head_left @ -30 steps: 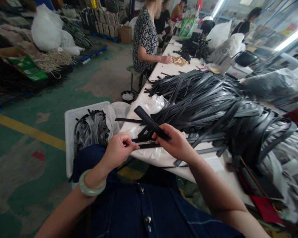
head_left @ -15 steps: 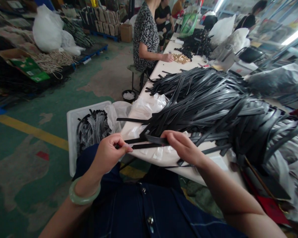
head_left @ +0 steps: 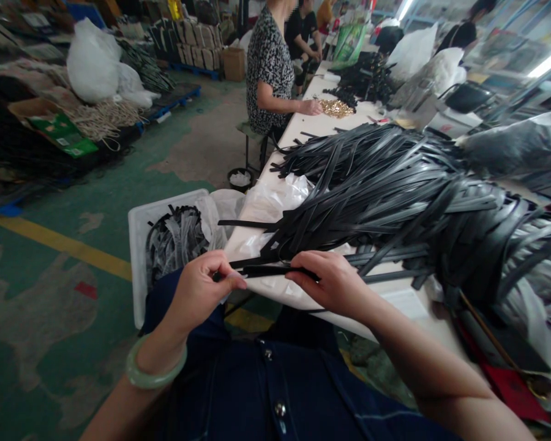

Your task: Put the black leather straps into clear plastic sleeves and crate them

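Note:
Between my two hands a black strap (head_left: 267,270) is stretched level over the near edge of the table. My left hand (head_left: 207,277), bracelet on its wrist, pinches the strap's left end, where a small pale bit shows at the fingertips. Fingers and thumb of my right hand (head_left: 324,275) close round the strap farther right. Just beyond lies a large heap of black straps (head_left: 362,184), some ends reaching past the table's left edge. White film scraps (head_left: 252,246) lie on the tabletop behind my hands.
A white plastic bin (head_left: 136,269) holding black straps and clear film stands left of my knee. Farther up the table (head_left: 298,127) a person in a patterned top has a hand by gold-coloured pieces (head_left: 336,108). Clear plastic bags (head_left: 518,144) lie at the right.
My right hand has come down onto the strap and closed round it; before, its fingers were straighter with a loose strap curving beneath them. My left hand keeps its pinch.

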`<state>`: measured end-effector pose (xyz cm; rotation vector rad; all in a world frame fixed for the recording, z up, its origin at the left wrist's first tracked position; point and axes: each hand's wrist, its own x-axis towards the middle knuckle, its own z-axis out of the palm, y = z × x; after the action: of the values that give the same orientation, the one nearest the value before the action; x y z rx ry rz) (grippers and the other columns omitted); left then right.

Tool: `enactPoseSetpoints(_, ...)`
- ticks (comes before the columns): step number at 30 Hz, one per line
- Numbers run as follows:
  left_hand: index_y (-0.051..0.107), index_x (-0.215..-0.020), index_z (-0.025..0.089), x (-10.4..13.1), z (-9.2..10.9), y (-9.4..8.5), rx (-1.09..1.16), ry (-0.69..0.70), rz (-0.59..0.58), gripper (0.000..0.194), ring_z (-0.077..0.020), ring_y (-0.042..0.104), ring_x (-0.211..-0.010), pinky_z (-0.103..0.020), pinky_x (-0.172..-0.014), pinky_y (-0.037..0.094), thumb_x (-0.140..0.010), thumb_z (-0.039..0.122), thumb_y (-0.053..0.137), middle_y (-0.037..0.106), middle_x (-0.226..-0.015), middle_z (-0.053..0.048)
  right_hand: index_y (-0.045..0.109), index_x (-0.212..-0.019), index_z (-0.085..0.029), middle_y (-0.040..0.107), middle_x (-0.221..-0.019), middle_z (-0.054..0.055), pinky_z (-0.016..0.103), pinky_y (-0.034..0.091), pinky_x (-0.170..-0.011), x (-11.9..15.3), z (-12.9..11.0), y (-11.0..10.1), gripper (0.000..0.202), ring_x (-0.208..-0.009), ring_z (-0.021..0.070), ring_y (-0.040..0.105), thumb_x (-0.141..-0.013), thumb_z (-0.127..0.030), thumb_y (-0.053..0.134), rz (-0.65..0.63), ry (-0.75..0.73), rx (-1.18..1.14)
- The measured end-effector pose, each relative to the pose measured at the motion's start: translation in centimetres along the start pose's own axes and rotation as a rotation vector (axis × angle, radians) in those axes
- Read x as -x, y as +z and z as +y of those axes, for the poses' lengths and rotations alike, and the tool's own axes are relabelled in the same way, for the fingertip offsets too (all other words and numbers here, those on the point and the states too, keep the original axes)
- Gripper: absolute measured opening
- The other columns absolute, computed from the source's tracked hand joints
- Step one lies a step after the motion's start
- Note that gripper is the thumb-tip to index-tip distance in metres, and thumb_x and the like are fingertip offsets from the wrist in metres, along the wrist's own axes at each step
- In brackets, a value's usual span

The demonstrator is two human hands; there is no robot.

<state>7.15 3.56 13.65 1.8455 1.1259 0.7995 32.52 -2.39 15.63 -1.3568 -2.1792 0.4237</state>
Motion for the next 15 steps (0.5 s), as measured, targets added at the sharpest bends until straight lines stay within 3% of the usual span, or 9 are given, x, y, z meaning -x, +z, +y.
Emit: enactPoseSetpoints(15,0.058,-0.055,0.017,-0.14,0.91,0.62,-0.18,0.062,0.035,0.024,-0.0114,0.052,-0.063,-0.023,-0.063,0.038,-0.073,0.019,0.074,0.053,-0.063,0.004,0.059,-0.085,-0.017,0.062,-0.074,0.003,0.024,0.034,-0.061,-0.06,-0.09,0.42,0.021,-0.066,0.0143,0.055,-0.096,-0.033,0.051,-0.049,0.036,-0.004)
